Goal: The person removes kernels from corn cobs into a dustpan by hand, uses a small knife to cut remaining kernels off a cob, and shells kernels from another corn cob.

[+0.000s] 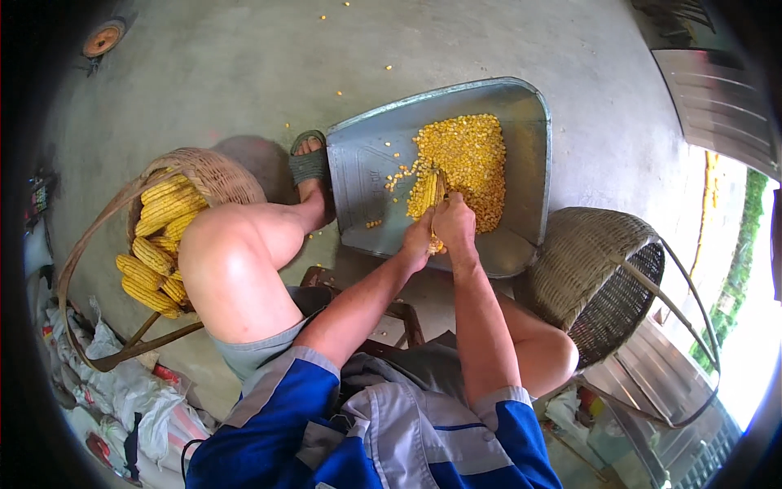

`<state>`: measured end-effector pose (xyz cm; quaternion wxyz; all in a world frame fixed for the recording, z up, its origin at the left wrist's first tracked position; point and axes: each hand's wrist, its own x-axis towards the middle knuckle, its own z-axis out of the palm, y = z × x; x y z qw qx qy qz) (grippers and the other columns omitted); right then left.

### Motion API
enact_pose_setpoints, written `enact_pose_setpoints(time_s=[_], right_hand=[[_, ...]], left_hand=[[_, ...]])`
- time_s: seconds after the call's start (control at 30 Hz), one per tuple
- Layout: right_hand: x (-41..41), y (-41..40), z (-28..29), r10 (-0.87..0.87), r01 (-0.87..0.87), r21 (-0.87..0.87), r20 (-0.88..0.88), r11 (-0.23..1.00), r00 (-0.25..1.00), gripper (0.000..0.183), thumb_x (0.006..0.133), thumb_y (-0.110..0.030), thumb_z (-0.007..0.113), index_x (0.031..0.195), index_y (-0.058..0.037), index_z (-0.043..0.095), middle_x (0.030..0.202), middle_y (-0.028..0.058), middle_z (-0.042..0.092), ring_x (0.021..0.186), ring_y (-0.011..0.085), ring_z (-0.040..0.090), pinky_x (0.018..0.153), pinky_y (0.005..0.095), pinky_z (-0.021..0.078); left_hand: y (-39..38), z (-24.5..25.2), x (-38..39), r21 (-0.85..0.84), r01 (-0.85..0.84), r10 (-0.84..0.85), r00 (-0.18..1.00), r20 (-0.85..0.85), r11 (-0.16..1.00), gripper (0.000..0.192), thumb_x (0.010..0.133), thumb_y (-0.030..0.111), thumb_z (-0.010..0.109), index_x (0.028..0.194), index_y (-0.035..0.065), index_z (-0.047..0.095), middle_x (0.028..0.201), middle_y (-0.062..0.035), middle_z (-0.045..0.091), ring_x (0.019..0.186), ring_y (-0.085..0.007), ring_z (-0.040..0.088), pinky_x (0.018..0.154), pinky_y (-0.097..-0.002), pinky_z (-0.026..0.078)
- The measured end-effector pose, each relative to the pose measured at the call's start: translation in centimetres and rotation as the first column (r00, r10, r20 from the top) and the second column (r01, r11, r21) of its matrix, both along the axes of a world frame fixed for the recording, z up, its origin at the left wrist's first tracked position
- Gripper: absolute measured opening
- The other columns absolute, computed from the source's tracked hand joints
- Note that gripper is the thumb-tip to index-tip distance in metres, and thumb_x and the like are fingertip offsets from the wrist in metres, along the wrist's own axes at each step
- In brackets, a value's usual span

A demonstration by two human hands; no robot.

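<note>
A yellow corn cob is gripped near its lower end by my left hand, over the near part of a metal tub. Beside it, my right hand is closed on a thin dark tool whose tip lies along the cob; its kind is hard to make out. Loose corn kernels are heaped in the tub beyond both hands, and a few lie scattered on its bare metal at the left.
To the left, a wicker basket holds several corn cobs. Another wicker basket lies tipped on its side at the right. A wooden stool stands below my forearms. Plastic sacks lie lower left; stray kernels dot the concrete floor.
</note>
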<state>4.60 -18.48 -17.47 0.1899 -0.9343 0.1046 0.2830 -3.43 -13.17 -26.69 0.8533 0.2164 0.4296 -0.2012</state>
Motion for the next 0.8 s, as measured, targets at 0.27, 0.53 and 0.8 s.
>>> enact_pose_setpoints(time_s=[0.27,0.53,0.8], right_hand=[[-7.3,-2.0,6.3,0.047,-0.093,0.222,0.207,0.971,0.977,0.036,0.095,-0.017,0.053,0.127,-0.0007,0.054,0.088,0.031,0.067,0.086,0.0492,0.066,0.077,0.0549,0.0533],[-9.4,-1.3,6.4,0.027,-0.029,0.022,0.083,0.999,0.996,0.039,0.094,-0.018,0.055,0.13,-0.0014,0.052,0.092,0.0319,0.066,0.087,0.0498,0.065,0.077,0.0553,0.0533],[-8.6,-0.6,1.9,-0.063,0.045,0.098,0.189,0.994,0.98,0.035,0.096,-0.022,0.05,0.123,-0.0001,0.054,0.087,0.0316,0.067,0.083,0.0492,0.066,0.075,0.0577,0.0523]], left_hand=[[-0.2,0.1,-0.4,0.035,-0.066,0.066,0.998,0.002,0.997,0.043,0.102,0.045,0.053,0.118,0.0061,0.062,0.1,-0.0057,0.065,0.088,-0.0187,0.063,0.078,-0.0363,0.053],[0.1,2.0,0.8,0.247,0.182,-0.151,0.979,-0.139,0.952,0.052,0.099,0.051,0.054,0.111,0.0011,0.064,0.09,-0.0084,0.066,0.077,-0.018,0.062,0.07,-0.0366,0.051],[0.6,1.4,0.7,0.382,0.391,-0.36,0.92,-0.154,0.837,0.052,0.098,0.051,0.057,0.106,0.0012,0.069,0.094,-0.0077,0.069,0.083,-0.0165,0.062,0.075,-0.0367,0.051]])
